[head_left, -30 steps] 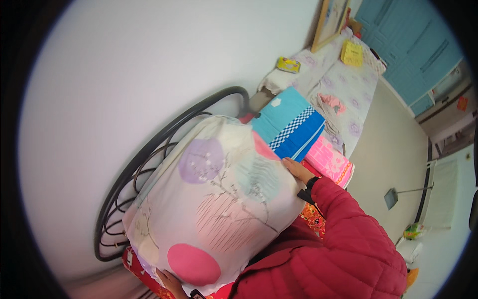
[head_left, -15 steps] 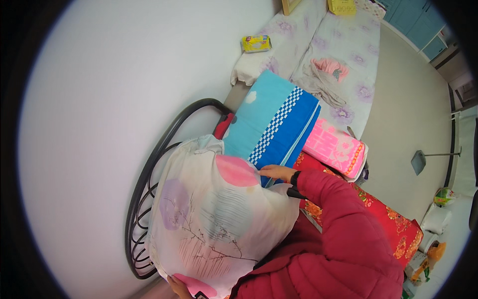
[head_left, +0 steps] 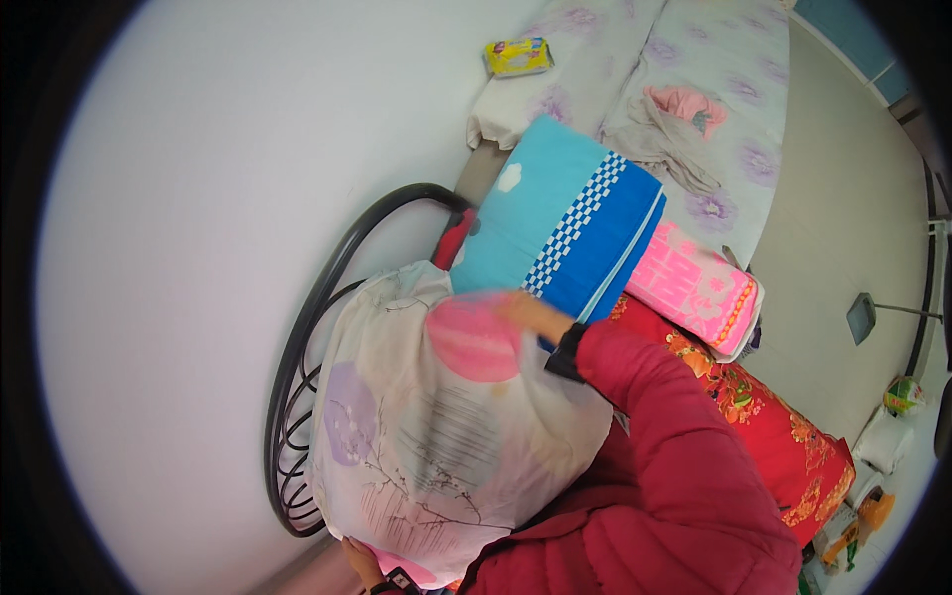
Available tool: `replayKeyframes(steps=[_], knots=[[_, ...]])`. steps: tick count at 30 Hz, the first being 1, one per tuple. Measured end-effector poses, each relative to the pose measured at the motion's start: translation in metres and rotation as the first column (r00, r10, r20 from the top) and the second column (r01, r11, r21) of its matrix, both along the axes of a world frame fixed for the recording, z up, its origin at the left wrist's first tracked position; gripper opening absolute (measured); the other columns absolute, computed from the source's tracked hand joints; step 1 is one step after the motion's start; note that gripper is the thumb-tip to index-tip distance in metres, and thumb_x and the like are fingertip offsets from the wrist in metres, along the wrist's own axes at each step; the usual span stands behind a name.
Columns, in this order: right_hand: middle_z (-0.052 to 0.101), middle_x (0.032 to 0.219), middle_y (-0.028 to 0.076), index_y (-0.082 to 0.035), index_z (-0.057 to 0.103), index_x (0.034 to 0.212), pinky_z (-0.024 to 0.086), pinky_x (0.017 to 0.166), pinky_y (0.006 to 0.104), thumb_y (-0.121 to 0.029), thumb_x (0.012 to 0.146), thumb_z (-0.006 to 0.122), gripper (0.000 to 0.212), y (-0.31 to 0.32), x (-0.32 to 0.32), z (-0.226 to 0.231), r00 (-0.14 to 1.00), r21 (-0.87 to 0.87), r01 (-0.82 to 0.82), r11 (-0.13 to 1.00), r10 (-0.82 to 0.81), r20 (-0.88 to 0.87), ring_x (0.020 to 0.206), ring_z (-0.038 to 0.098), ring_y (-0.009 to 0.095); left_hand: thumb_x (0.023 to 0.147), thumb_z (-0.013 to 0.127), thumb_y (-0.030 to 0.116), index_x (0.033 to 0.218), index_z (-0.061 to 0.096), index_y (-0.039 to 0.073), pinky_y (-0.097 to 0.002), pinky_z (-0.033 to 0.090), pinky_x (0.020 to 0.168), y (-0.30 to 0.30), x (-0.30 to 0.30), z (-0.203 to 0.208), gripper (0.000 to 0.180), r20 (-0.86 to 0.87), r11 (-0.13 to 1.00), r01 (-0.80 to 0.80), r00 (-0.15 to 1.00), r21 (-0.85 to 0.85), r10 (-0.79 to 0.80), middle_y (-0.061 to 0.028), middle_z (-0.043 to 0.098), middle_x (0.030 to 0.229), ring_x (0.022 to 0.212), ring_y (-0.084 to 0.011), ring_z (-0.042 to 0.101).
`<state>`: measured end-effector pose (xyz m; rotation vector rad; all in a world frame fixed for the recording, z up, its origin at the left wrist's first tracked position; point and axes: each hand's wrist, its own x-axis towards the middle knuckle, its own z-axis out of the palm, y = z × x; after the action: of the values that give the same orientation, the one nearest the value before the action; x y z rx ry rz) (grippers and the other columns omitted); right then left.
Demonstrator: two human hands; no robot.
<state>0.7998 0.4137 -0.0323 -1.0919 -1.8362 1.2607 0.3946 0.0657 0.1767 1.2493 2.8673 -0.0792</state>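
Observation:
A plump white pillow [head_left: 436,416] with pink, purple and grey round prints and thin branch lines lies in front of me. My left hand [head_left: 364,565] grips its near left corner, with part of the fingers hidden under the cloth. My right hand [head_left: 535,315] is over the pillow's far right part, by the big pink circle; motion smears its fingers. Just beyond that hand lies a folded quilt [head_left: 555,218] in light and dark blue with a checkered band. The pillow's underside is out of sight.
A black curved metal bed frame [head_left: 332,278] runs along the wall on the left. To the right are a folded pink blanket [head_left: 694,283] and red flowered bedding [head_left: 764,426]. Farther off, a yellow packet [head_left: 518,58] and crumpled clothing [head_left: 674,134] lie on a flowered sheet [head_left: 739,169].
My right hand has shifted from the quilt-side edge up over the pink circle. The view has turned slightly, so the scene sits a little differently. My left hand stays at the near corner.

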Motion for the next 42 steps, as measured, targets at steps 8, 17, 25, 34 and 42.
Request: replayKeyframes(steps=[8,17,25,34,42], knots=[[0.054,0.057,0.011,0.000,0.054,0.063,0.040,0.051,0.0302,-0.023,0.073,0.047,0.026,-0.037,0.026,-0.086,0.941,-0.509,0.299,0.807,-0.338,0.016,0.053,0.051,0.018,0.080,0.030,0.017,0.114,0.026,-0.006,-0.0355,0.019,0.092,0.011,0.054,-0.017,0.041,-0.048,0.978,0.159,0.987,0.138,-0.153,-0.0224,0.026,0.118,0.110,-0.0332,0.025],[0.049,0.095,0.019,-0.001,0.046,0.097,0.038,0.073,0.0322,-0.025,0.075,0.045,0.033,-0.029,0.019,-0.048,0.942,-0.094,0.057,0.994,-0.022,0.336,0.088,0.048,0.030,0.077,0.030,0.014,0.113,0.029,-0.003,-0.0398,0.017,0.091,0.021,0.070,-0.018,0.040,-0.094,0.965,0.144,0.988,0.221,-0.126,-0.0210,0.028,0.117,0.109,-0.0349,0.025],[0.046,0.100,0.021,0.003,0.034,0.110,0.036,0.078,0.0308,-0.019,0.080,0.036,0.038,-0.134,0.060,0.021,0.979,-0.043,-0.134,0.990,0.139,0.147,0.094,0.046,0.025,0.065,0.045,0.009,0.109,0.035,0.001,-0.0468,0.013,0.091,0.016,0.092,-0.019,0.046,0.004,0.936,0.242,0.968,0.255,-0.251,-0.0173,0.030,0.116,0.111,-0.0340,0.022],[0.046,0.098,0.024,0.006,0.041,0.101,0.036,0.077,0.0362,-0.017,0.080,0.035,0.032,-0.136,0.063,0.068,0.723,0.279,-0.014,0.960,-0.183,0.666,0.092,0.044,0.034,0.064,0.050,0.016,0.107,0.037,0.003,-0.0478,0.015,0.090,-0.070,0.052,-0.041,0.047,0.049,0.878,0.151,0.980,0.454,-0.194,-0.0152,0.031,0.116,0.109,-0.0338,0.025],[0.027,0.117,0.021,0.004,0.034,0.107,0.020,0.090,0.0400,-0.008,0.071,0.040,0.038,-0.163,-0.176,0.202,0.754,0.569,-0.641,0.515,0.284,0.593,0.109,0.024,0.036,0.076,0.038,0.021,0.113,0.029,0.001,-0.0435,0.017,0.090,-0.195,-0.005,-0.130,0.043,0.225,0.630,-0.492,0.861,0.601,0.457,-0.0174,0.027,0.119,0.110,-0.0319,0.024]])
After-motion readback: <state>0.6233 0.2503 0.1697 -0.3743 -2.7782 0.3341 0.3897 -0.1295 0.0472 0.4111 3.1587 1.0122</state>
